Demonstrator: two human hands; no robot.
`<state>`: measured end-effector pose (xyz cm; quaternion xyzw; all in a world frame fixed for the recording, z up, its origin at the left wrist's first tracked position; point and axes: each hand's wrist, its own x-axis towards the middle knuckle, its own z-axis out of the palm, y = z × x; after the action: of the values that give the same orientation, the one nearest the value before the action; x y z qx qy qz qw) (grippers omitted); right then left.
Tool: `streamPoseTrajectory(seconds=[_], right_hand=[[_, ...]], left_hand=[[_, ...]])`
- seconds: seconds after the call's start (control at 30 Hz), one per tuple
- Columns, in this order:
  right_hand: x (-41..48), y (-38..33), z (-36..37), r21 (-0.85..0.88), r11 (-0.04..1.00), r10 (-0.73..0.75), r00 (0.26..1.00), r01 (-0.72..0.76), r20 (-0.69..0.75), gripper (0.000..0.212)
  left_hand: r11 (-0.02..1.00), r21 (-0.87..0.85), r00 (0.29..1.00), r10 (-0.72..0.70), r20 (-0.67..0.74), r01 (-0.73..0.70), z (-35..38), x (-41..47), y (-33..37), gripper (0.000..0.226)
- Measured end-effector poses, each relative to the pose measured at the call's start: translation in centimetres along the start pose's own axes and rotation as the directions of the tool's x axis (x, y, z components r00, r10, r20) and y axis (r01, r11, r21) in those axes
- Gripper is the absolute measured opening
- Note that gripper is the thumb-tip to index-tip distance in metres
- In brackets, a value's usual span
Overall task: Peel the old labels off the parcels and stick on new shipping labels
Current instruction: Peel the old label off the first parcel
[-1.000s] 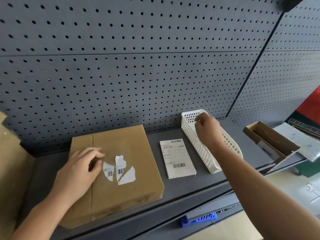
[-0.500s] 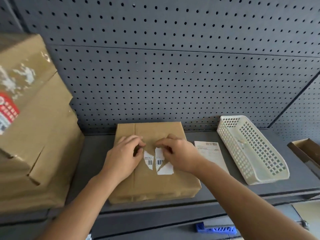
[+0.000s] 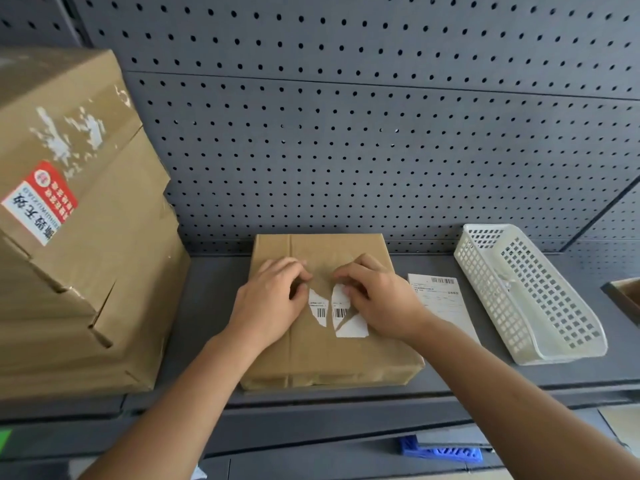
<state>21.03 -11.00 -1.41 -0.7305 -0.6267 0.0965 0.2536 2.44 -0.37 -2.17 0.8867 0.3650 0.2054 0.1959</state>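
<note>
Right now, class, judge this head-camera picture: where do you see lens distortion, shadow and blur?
Head view: the wide lens bends the seams of the grey perforated back panel; head view: soft, even light, only faint shadows under the left hand and right hand on the flat brown paper-wrapped parcel; head view: the print on the white rectangular shipping label is too soft to read.

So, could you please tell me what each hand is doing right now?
Left hand: fingers curled on the parcel beside the old label; grip cannot be told.
Right hand: pinching the top edge of the old label's right piece.
</note>
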Motion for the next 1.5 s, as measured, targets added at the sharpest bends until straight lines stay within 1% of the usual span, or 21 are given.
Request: streamPoseTrajectory(seconds=[0.03,0.17,0.23,0.33,0.5,0.87,1.07,1.1,1.2,1.23,1.33,1.4,1.43,1.5], right_hand=[[0.0,0.0,0.0,-0.003,1.000,-0.001,1.000,0.001,0.000,0.025],[0.2,-0.2,-0.2,-0.025,1.000,0.018,1.000,-0.017,0.007,0.011],[0.1,-0.3,-0.2,-0.013,1.000,0.023,1.000,-0.023,0.001,0.010],[-0.2,-0.4,-0.3,0.046,0.998,0.035,0.999,-0.036,0.005,0.011],[-1.0,-0.8,-1.3,0.209,0.974,0.079,0.996,-0.088,0.050,0.012],[-1.5,-1.7,-2.1,0.360,0.923,0.106,0.990,-0.135,0.097,0.011],[-1.7,-2.0,-2.1,0.418,0.903,0.080,0.994,-0.103,0.070,0.014],[-1.6,-2.3,-2.2,0.445,0.890,0.083,0.995,-0.096,0.048,0.013],[-0.7,-2.8,-3.6,0.563,0.824,0.132,0.988,-0.062,-0.084,0.010],[-0.3,-3.0,-4.3,0.591,0.805,0.144,0.984,-0.053,-0.108,0.010],[0.4,-2.9,-6.2,0.625,0.778,0.169,0.978,-0.059,-0.118,0.011],[0.3,-2.1,-6.8,0.623,0.777,0.205,0.972,-0.090,-0.116,0.002],[0.1,-1.6,-6.9,0.609,0.785,0.227,0.967,-0.111,-0.117,0.005],[-0.2,-0.5,-7.1,0.581,0.801,0.264,0.956,-0.145,-0.126,0.022]], left_hand=[[1.000,0.000,1.000,0.001,0.001,-0.001,0.0,0.0,0.0,0.014],[1.000,0.000,1.000,0.001,-0.001,-0.001,0.0,0.0,0.0,0.014],[1.000,0.001,1.000,0.000,0.000,0.000,0.0,0.0,0.0,0.014],[1.000,0.003,1.000,0.000,0.003,0.000,0.0,0.0,-0.1,0.015],[1.000,-0.001,1.000,-0.007,-0.005,0.007,0.1,0.0,-0.1,0.017],[1.000,-0.003,1.000,-0.013,-0.011,0.013,0.2,0.0,0.0,0.014],[1.000,-0.004,1.000,-0.019,0.008,0.019,0.1,-0.1,-0.1,0.015],[1.000,-0.006,1.000,-0.018,0.011,0.018,0.1,-0.1,0.0,0.015],[1.000,0.007,1.000,-0.021,0.019,0.020,0.2,-0.1,0.0,0.016],[1.000,0.015,0.999,-0.024,0.024,0.023,0.2,-0.1,0.0,0.016],[0.999,0.021,0.999,-0.033,0.030,0.032,0.2,-0.1,0.0,0.017],[0.999,0.020,0.999,-0.033,0.030,0.032,0.1,-0.1,-0.1,0.017],[0.999,0.019,0.999,-0.031,0.030,0.030,0.1,-0.1,-0.1,0.017],[1.000,0.009,0.999,-0.030,0.026,0.030,0.1,-0.2,0.0,0.016]])
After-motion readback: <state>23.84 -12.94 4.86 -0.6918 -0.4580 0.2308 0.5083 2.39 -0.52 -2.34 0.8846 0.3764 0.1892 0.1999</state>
